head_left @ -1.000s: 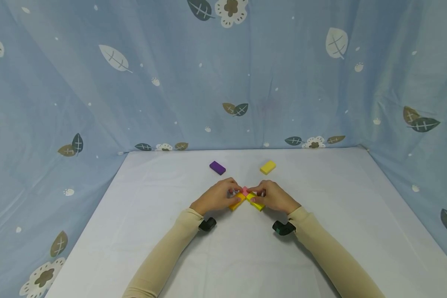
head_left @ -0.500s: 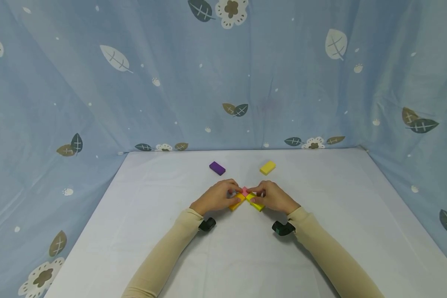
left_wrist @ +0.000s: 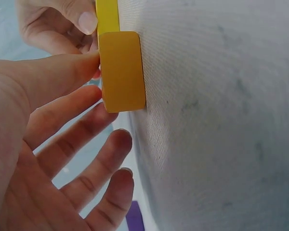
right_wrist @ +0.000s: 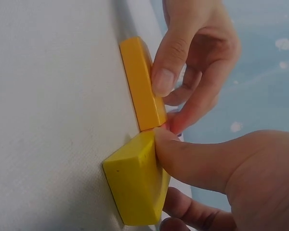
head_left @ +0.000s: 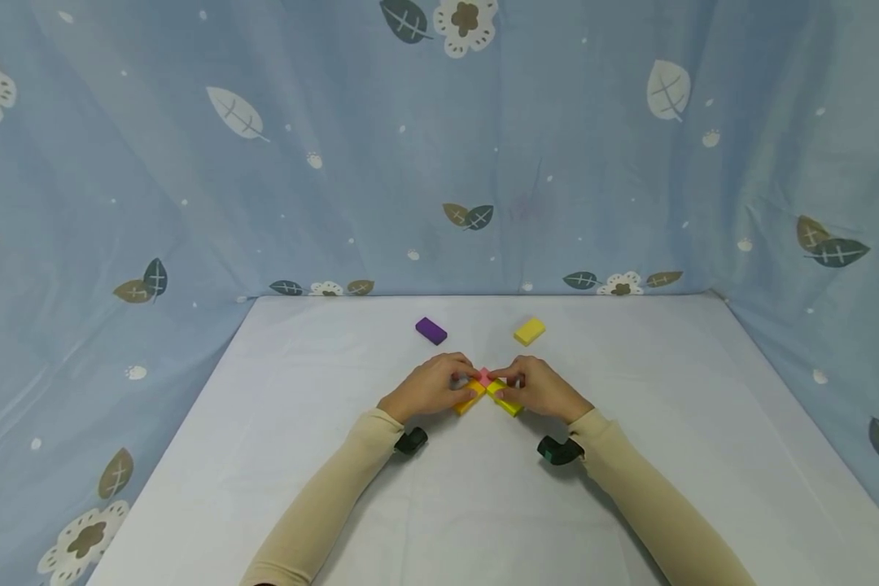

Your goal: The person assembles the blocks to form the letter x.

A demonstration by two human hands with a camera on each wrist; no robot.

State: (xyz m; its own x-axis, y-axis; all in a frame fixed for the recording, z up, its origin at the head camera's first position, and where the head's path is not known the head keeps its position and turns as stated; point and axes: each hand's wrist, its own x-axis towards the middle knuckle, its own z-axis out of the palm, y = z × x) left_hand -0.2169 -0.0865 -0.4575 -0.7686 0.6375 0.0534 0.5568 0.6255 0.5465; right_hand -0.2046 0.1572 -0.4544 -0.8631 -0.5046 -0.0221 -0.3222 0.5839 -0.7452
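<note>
In the head view my left hand holds an orange rectangular block, thumb on its upper face. Opposite it, my right hand grips a bright yellow block between thumb and fingers. The two blocks lie on the white cloth, slanting toward each other, and their inner ends meet. A pink block sits behind that meeting point, partly covered by both index fingers. The right wrist view shows the orange block touching the yellow block. Fingertips behind the blocks are partly hidden.
Farther back on the white-covered table lie a purple block at left and a paler yellow block at right. A blue patterned curtain encloses the table's back and sides. Each wrist carries a small black camera.
The head view has shifted very slightly. Both hands keep their places on the blocks, and the blocks show no visible movement against each other.
</note>
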